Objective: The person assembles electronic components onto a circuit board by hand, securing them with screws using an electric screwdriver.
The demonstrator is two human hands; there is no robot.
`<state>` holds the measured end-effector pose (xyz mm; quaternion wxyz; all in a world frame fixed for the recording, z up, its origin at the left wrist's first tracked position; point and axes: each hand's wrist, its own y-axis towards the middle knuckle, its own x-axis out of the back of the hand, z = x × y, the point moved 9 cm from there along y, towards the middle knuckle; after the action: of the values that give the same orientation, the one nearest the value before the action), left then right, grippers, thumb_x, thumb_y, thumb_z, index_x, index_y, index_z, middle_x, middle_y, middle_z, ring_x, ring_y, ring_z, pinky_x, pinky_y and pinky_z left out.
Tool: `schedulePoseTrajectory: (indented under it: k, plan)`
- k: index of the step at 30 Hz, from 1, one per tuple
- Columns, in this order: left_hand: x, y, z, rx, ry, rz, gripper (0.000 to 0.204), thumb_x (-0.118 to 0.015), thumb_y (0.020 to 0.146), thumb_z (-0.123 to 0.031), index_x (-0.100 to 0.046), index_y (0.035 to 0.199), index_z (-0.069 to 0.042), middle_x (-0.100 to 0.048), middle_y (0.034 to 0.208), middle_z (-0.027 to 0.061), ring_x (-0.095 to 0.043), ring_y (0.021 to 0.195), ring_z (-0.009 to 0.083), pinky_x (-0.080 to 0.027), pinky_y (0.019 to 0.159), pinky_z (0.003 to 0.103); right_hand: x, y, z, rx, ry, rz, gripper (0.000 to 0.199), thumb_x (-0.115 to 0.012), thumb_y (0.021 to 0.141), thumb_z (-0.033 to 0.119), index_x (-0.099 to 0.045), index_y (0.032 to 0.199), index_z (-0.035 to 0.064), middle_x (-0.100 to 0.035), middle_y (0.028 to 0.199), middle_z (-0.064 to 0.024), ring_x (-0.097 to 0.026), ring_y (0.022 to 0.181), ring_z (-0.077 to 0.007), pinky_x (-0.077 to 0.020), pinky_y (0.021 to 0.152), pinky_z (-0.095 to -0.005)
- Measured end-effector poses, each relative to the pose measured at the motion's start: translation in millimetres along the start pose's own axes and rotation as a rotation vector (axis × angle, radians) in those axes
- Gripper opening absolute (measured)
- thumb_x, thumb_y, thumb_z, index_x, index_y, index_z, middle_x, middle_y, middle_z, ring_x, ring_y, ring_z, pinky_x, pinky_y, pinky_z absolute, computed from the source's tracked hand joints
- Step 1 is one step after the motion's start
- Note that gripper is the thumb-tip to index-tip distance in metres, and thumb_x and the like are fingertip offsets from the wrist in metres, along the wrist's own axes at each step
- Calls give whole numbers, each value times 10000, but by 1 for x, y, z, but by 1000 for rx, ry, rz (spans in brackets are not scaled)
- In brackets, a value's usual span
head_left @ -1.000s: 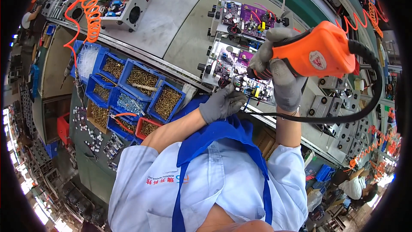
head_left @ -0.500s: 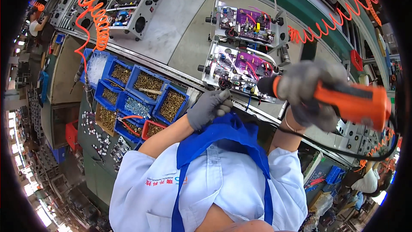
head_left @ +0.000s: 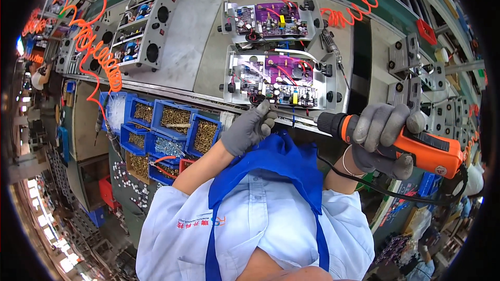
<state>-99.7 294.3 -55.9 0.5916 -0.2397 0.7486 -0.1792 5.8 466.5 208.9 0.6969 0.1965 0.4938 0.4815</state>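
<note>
My right hand (head_left: 383,138), in a grey glove, is wrapped around an orange and black electric screwdriver (head_left: 429,153). The black nose of the tool points left, just off the near right side of an open metal chassis (head_left: 329,87). Inside that chassis lies a purple and white circuit board (head_left: 286,73) with red wires. My left hand (head_left: 250,129), gloved too, is at the chassis's near edge with thumb and fingers pinched together. Whatever may be between those fingertips is too small to make out. Behind stands a second open chassis (head_left: 311,20) with a similar board.
Blue bins (head_left: 200,134) of brass and silvery screws stand left of my left arm, with red-handled pliers (head_left: 162,160) on them. Orange coiled hoses (head_left: 99,57) hang at the left. Assembled units (head_left: 151,26) stand at the far left. A dark cord (head_left: 385,192) trails from the screwdriver.
My right hand has drawn the screwdriver slightly back from the near chassis, and its blur is gone. My left hand stays pinched at the chassis edge. The whole view has shifted.
</note>
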Motion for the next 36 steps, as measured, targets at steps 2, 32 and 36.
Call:
schedulePoseTrajectory:
  k: [2, 32, 36]
  plan:
    - [-6, 0, 2, 15, -36, 19, 271, -564, 940, -333, -552, 1035, -80, -537, 788, -8, -535, 662, 59, -479, 519, 165, 3, -4, 2, -2, 4, -9, 541, -618, 805, 207, -449, 1276, 0, -499, 641, -27, -507, 432, -115, -523, 511, -327]
    - [-41, 85, 74, 218, 0, 33, 309, -471, 991, -324, -560, 1093, -46, -613, 960, 67, -553, 699, 106, -495, 569, 212, 41, 2, 24, -141, -326, -123, 562, -619, 779, 212, -467, 1266, -26, -489, 711, -68, -464, 460, -152, -450, 473, -327]
    - [-39, 89, 84, 243, -31, -3, 351, -469, 986, -343, -576, 1088, -25, -647, 918, 75, -621, 737, 132, -560, 602, 240, 47, -3, 12, -182, -424, -158, 547, -604, 767, 220, -473, 1238, -28, -517, 748, -81, -498, 527, -165, -476, 533, -341]
